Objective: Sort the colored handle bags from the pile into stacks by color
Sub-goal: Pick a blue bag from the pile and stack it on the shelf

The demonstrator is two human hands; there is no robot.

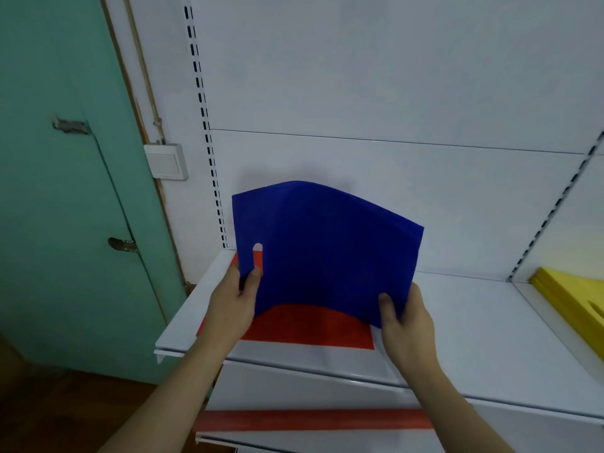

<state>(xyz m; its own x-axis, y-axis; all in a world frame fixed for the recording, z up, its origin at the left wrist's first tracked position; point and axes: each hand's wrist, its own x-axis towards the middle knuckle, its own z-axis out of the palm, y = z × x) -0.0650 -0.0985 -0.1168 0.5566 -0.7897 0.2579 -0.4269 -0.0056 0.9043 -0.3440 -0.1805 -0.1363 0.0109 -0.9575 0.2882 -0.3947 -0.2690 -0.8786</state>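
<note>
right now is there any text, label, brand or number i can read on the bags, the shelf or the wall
None: no readable text shows in this view.
Blue flat fabric handle bag, held by the left hand and right hand: plain, no print.
Red flat bag on the white metal shelf: plain.
Yellow bag stack: plain.
White wall switch plate: no marking visible.
</note>
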